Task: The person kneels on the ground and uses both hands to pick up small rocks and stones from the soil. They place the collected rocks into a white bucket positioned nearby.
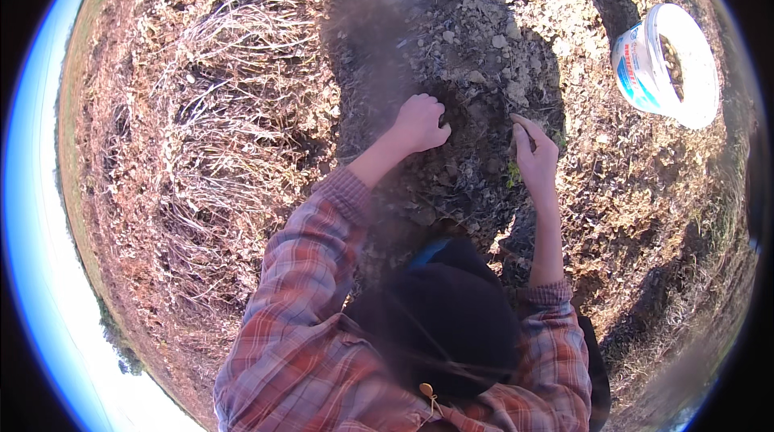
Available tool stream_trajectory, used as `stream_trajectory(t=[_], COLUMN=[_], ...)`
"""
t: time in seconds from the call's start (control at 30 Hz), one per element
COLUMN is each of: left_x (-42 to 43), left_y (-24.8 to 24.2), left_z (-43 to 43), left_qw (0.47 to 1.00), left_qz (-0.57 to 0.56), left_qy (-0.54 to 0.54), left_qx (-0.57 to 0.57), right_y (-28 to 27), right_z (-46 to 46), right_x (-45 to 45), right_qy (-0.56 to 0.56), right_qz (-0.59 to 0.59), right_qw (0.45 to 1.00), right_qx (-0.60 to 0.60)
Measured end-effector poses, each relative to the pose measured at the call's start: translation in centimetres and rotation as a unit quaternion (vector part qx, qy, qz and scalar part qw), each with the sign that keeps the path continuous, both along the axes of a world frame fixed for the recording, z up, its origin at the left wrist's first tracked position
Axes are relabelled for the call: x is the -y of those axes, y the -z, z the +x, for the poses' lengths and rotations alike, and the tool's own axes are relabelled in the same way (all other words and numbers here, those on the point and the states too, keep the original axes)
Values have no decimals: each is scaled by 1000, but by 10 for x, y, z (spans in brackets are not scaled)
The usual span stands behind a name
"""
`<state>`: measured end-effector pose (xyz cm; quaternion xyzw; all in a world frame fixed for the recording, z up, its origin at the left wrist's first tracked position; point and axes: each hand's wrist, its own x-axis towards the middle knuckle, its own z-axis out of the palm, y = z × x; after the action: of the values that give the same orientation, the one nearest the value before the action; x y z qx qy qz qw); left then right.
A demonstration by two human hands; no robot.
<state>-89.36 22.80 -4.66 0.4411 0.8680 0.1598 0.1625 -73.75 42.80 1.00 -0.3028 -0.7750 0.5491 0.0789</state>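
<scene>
My left hand (pixel 421 124) is low over dark, dug soil (pixel 478 124), its fingers curled downward; whether something is inside them is hidden. To its right, across the dug patch, my right hand (pixel 534 151) has thumb and index finger brought close together at the tips, and I cannot tell if a small thing is between them. A small green plant (pixel 513 173) grows beside that hand. Both arms wear plaid sleeves, and a dark-clad knee (pixel 453 311) is below the hands. My shadow covers the soil around them.
A white plastic bucket (pixel 641 69) with coloured print stands at the upper right, with small brownish lumps inside. Rows of dry, pale stalks (pixel 242 99) lie over the ground on the left. Clods (pixel 499 41) and dry leaves are scattered above the hands.
</scene>
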Motion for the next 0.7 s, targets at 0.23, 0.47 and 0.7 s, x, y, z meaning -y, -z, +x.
stream_trajectory(t=[0.23, 0.47, 0.7], left_x=[70, 127, 140], left_y=[-44, -45, -45], left_z=[53, 68, 34], left_qw=[998, 978, 871], left_qz=[43, 156, 221], left_qy=[31, -115, -371], left_qx=[21, 74, 234], right_y=[4, 20, 69], right_z=[15, -22, -101], right_x=[-1, 47, 101], right_qy=[-3, -144, -308], right_qz=[-20, 150, 374], right_qw=[1000, 976, 873], right_qx=[4, -65, 57])
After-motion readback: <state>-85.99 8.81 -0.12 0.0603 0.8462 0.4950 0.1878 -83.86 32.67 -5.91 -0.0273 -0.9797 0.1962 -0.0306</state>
